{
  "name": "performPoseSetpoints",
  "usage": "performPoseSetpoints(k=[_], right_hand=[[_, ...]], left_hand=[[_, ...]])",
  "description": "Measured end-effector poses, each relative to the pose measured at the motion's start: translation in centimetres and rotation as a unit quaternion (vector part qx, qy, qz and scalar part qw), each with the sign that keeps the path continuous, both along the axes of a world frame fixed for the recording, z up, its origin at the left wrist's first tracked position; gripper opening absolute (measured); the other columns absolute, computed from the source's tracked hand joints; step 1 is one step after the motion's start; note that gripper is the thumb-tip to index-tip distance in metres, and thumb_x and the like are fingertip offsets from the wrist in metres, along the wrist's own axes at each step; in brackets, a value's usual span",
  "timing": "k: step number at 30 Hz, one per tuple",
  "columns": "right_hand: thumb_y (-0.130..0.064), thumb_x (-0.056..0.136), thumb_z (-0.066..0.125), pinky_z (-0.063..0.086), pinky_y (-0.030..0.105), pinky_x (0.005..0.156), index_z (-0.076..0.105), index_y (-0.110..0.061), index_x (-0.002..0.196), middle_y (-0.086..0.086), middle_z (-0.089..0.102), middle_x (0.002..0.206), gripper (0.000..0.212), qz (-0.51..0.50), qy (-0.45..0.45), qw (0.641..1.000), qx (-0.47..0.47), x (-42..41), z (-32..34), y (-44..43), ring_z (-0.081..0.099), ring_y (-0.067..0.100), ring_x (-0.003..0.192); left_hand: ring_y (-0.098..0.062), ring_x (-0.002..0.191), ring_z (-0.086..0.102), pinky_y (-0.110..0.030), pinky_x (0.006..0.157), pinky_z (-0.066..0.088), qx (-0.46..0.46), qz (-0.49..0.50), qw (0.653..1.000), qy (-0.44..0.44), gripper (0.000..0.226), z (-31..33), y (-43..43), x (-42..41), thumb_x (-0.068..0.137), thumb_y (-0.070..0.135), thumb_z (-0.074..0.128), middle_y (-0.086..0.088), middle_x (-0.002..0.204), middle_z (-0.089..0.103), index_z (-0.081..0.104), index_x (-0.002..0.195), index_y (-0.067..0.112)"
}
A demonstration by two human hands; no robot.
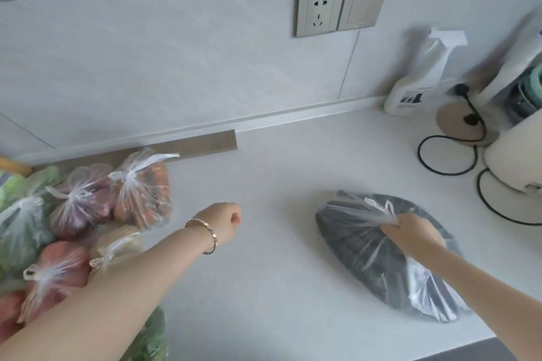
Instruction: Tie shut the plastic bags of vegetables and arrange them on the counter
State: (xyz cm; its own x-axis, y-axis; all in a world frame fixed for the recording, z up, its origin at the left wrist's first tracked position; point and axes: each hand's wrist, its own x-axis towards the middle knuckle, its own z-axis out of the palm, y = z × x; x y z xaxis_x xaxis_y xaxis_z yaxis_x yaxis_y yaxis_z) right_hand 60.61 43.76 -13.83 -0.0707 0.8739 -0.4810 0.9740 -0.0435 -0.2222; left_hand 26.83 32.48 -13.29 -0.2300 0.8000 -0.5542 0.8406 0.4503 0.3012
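A clear plastic bag of dark green vegetables (360, 246) lies on the white counter (278, 184) at the right. My right hand (410, 233) grips its gathered, knotted top. My left hand (227, 221) hovers over the middle of the counter as a closed fist with nothing in it, a bracelet on the wrist. At the left edge sit several tied bags: one of orange vegetables (143, 193), one of purple ones (82, 202), one of red ones (55, 275), a pale one (117, 246) and leafy greens (20, 223). My left forearm covers part of this pile.
A white spray bottle (416, 79) stands against the wall at the back right. Beside it a white appliance (516, 132) with a black cord (445, 155) looped on the counter. A wall socket and switch (340, 9) are above. The counter's front edge runs at bottom right.
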Motion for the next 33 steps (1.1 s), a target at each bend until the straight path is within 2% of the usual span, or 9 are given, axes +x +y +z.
performPoseSetpoints(k=[5, 14, 18, 24, 26, 28, 30, 31, 33], right_hand=[[-0.015, 0.081, 0.052, 0.024, 0.023, 0.044, 0.041, -0.013, 0.048, -0.002, 0.035, 0.042, 0.035, -0.033, 0.118, 0.991, -0.043, -3.4, 1.8, -0.2, 0.032, 0.014, 0.039], [-0.017, 0.083, 0.046, 0.029, 0.021, 0.044, 0.043, -0.011, 0.051, 0.002, 0.042, 0.049, 0.033, -0.061, 0.248, 0.964, -0.071, -19.0, 3.1, -1.9, 0.037, 0.015, 0.044], [-0.020, 0.090, 0.042, 0.029, 0.021, 0.044, 0.039, -0.013, 0.056, 0.001, 0.039, 0.057, 0.034, -0.028, 0.239, 0.968, -0.078, -27.3, 3.3, -2.9, 0.033, 0.012, 0.049], [-0.022, 0.090, 0.042, 0.030, 0.022, 0.051, 0.035, -0.015, 0.056, 0.001, 0.038, 0.062, 0.035, -0.037, 0.229, 0.969, -0.080, -35.3, 2.4, -4.2, 0.036, 0.015, 0.055], [-0.022, 0.091, 0.042, 0.035, 0.028, 0.057, 0.036, -0.015, 0.058, 0.002, 0.039, 0.063, 0.034, -0.041, 0.228, 0.970, -0.078, -37.1, 2.1, -5.2, 0.045, 0.022, 0.069], [-0.021, 0.092, 0.041, 0.037, 0.030, 0.069, 0.048, -0.009, 0.068, 0.008, 0.049, 0.073, 0.028, -0.053, 0.222, 0.970, -0.079, -38.2, 1.7, -6.0, 0.052, 0.028, 0.087], [-0.020, 0.093, 0.038, 0.038, 0.031, 0.074, 0.055, 0.001, 0.101, 0.016, 0.058, 0.093, 0.028, -0.069, 0.208, 0.974, -0.061, -38.7, 1.3, -6.7, 0.055, 0.033, 0.100], [-0.020, 0.093, 0.038, 0.039, 0.031, 0.072, 0.051, 0.004, 0.113, 0.016, 0.058, 0.092, 0.034, -0.070, 0.202, 0.976, -0.046, -38.6, 1.4, -7.1, 0.055, 0.032, 0.096], [-0.018, 0.092, 0.041, 0.037, 0.026, 0.054, 0.050, 0.004, 0.113, 0.009, 0.051, 0.074, 0.032, -0.052, 0.189, 0.980, -0.032, -38.3, 1.6, -7.8, 0.052, 0.024, 0.072]], left_hand=[[-0.024, 0.089, 0.062, -0.034, 0.080, 0.051, -0.016, 0.017, 0.998, 0.058, 0.019, 0.6, -1.7, -2.9, 0.083, 0.012, 0.040, 0.002, 0.096, 0.064, 0.048, 0.076, 0.028], [-0.027, 0.090, 0.061, -0.033, 0.079, 0.048, 0.067, 0.107, 0.989, 0.073, 0.017, 3.0, -5.7, -9.6, 0.087, 0.014, 0.045, -0.001, 0.090, 0.065, 0.055, 0.079, 0.025], [-0.027, 0.086, 0.061, -0.034, 0.078, 0.049, 0.088, 0.120, 0.986, 0.078, 0.016, 3.9, -8.4, -13.0, 0.087, 0.016, 0.046, 0.000, 0.090, 0.064, 0.055, 0.079, 0.025], [-0.021, 0.082, 0.059, -0.031, 0.080, 0.048, 0.110, 0.131, 0.983, 0.074, 0.022, 4.2, -11.7, -16.5, 0.091, 0.016, 0.041, -0.001, 0.098, 0.066, 0.059, 0.101, 0.021], [-0.019, 0.081, 0.057, -0.031, 0.079, 0.047, 0.116, 0.124, 0.983, 0.077, 0.022, 4.4, -12.8, -17.5, 0.092, 0.017, 0.040, 0.000, 0.100, 0.066, 0.058, 0.103, 0.021], [-0.020, 0.089, 0.060, -0.031, 0.082, 0.047, 0.112, 0.115, 0.984, 0.082, 0.023, 4.4, -13.8, -18.6, 0.092, 0.017, 0.039, 0.001, 0.103, 0.065, 0.058, 0.104, 0.021], [-0.021, 0.095, 0.060, -0.034, 0.085, 0.048, 0.114, 0.107, 0.985, 0.076, 0.024, 4.5, -14.8, -19.6, 0.091, 0.017, 0.039, 0.000, 0.106, 0.066, 0.058, 0.104, 0.022], [-0.021, 0.096, 0.060, -0.034, 0.086, 0.048, 0.118, 0.103, 0.985, 0.073, 0.024, 4.5, -15.1, -20.1, 0.091, 0.016, 0.039, 0.000, 0.106, 0.066, 0.058, 0.104, 0.022], [-0.021, 0.097, 0.060, -0.034, 0.087, 0.048, 0.118, 0.087, 0.987, 0.072, 0.025, 4.7, -15.3, -20.6, 0.091, 0.016, 0.038, 0.000, 0.107, 0.065, 0.058, 0.105, 0.022]])
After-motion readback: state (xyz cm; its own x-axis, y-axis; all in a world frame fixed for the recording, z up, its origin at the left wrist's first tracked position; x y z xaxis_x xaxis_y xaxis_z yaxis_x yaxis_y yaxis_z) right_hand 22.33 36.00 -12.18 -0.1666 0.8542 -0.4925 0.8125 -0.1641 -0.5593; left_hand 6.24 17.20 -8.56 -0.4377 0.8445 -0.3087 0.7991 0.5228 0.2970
